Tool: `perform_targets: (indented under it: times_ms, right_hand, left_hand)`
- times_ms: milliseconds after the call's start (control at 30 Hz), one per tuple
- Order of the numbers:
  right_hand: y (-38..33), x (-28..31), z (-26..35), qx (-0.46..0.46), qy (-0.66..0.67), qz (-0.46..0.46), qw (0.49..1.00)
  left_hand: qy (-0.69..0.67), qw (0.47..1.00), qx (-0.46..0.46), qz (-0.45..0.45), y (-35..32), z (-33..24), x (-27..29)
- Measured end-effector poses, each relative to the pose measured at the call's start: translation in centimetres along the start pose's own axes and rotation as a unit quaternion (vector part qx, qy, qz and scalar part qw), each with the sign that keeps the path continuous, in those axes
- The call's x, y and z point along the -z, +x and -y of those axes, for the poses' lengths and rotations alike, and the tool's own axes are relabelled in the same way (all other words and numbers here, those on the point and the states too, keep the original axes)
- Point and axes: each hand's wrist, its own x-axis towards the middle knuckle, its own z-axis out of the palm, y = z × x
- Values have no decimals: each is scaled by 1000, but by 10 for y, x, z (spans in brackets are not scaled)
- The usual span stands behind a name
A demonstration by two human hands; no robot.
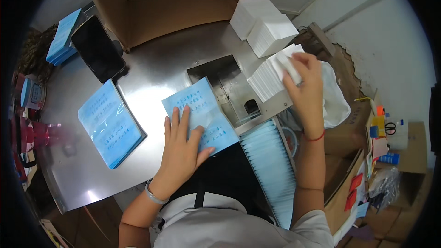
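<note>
My left hand (179, 142) lies flat with its fingers spread on a light blue plastic bag (213, 121) printed with dark writing. The bag rests at the front edge of the metal table (151, 71), beside a rectangular opening (220, 80). Over on the right, my right hand (307, 85) pinches a folded white tissue (292, 71) between thumb and fingers. It is at the near end of a row of folded white tissues (265, 81). How many layers it grips is hard to tell.
Two white tissue stacks (271, 25) stand at the back right. Blue bags lie in a pile (110, 124) on the left, near a black phone (98, 48). A long tray (271, 170) by my lap holds a row of blue packets. Behind sits an open cardboard box (179, 11).
</note>
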Motion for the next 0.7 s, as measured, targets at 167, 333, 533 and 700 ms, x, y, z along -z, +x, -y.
perform_targets:
  times_ms: [167,333,533,700]
  right_hand:
    - [-64,-30,100,134,26,86,987]
    - [-66,-83,107,227,21,104,968]
    - [-39,-84,76,216,102,103,965]
    - [6,-27,40,1,-188,-148,971]
  left_hand:
    - [78,995,14,59,-4,15,21]
    - [43,997,57,8,-1,16,30]
    - [115,993,-7,-13,-9,7,6]
    - [140,989,-19,32,-1,7,9]
